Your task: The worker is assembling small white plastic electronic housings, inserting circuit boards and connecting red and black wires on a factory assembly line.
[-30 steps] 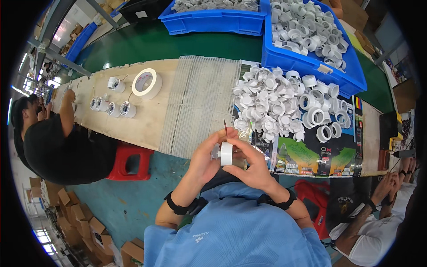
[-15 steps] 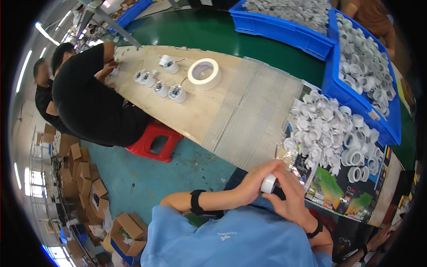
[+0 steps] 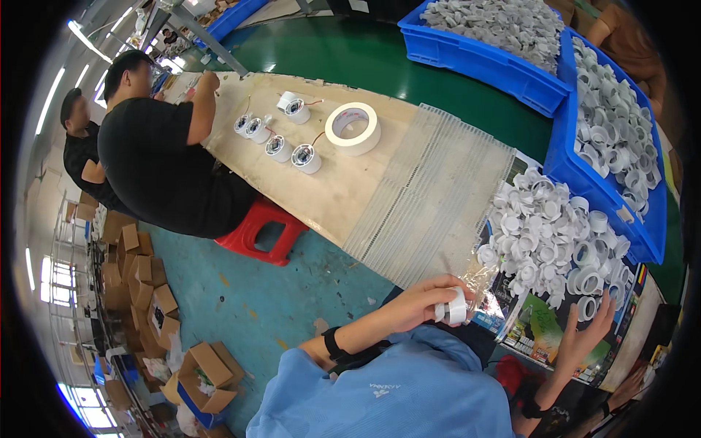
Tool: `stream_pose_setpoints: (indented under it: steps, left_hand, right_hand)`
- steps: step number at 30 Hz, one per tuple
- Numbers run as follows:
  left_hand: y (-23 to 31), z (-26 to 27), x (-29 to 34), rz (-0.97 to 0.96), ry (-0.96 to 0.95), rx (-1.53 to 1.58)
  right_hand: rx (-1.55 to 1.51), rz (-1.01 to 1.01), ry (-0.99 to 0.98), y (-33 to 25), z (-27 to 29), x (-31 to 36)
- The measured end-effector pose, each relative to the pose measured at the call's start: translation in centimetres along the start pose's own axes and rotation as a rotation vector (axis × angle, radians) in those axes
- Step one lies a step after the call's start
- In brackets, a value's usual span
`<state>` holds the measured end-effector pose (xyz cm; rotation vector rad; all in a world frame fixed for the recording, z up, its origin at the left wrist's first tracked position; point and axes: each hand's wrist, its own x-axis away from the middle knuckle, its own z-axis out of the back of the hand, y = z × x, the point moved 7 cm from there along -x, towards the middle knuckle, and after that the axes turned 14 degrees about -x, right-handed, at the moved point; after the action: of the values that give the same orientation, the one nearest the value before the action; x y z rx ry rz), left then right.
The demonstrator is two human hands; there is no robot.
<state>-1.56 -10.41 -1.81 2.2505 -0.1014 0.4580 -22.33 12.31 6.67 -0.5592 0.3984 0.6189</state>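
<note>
My left hand (image 3: 422, 302) is closed around a white plastic cylinder (image 3: 457, 306), held just off the table's near edge. To the right, my right hand (image 3: 584, 342) is spread open with nothing in it. Its fingertips reach beside some white plastic rings (image 3: 586, 308) on a printed sheet; whether they touch is unclear. A heap of white plastic caps (image 3: 529, 237) lies between the two hands and farther back. Toward the left of the table stand several white cylindrical parts (image 3: 306, 158) with thin wires, near a roll of white tape (image 3: 370, 135).
Blue bins (image 3: 482, 80) full of grey-white plastic pieces border the back right. Clear ribbed strips (image 3: 423, 190) cover part of the wooden table (image 3: 328, 193). Another person in black (image 3: 157, 157) sits at the left by a red stool (image 3: 266, 232). Cardboard boxes (image 3: 208, 376) line the floor.
My right hand has left the white cylinder and moved right toward the rings, opening. The left hand keeps the cylinder. The seated person has raised an arm, and the view has shifted slightly.
</note>
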Motion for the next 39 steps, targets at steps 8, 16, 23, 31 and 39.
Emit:
stream_pose_setpoints:
  steps: [8,16,23,31,39]
  left_hand:
    - [-1.0,-0.4,-0.5,-0.1,-0.087,-0.069]
    - [-1.8,-0.9,-1.5,-0.036,-0.031,-0.136]
    - [-1.9,-1.3,-1.8,-0.068,0.024,-0.319]
    - [1.7,-1.4,-2.1,-0.195,0.335,-0.41]
    - [2.9,-2.0,-2.7,-0.342,0.347,-0.712]
  right_hand:
    - [-0.021,-0.037,-0.129,8.3,-5.4,2.2]
    - [-0.166,-0.13,-0.183,7.1,-2.8,1.3]
    - [-0.845,-0.526,-0.128,3.6,0.8,2.6]
    - [-1.989,-0.752,-0.62,-10.3,-8.2,4.1]
    - [-2.017,-0.757,-0.773,-10.8,-8.4,5.4]
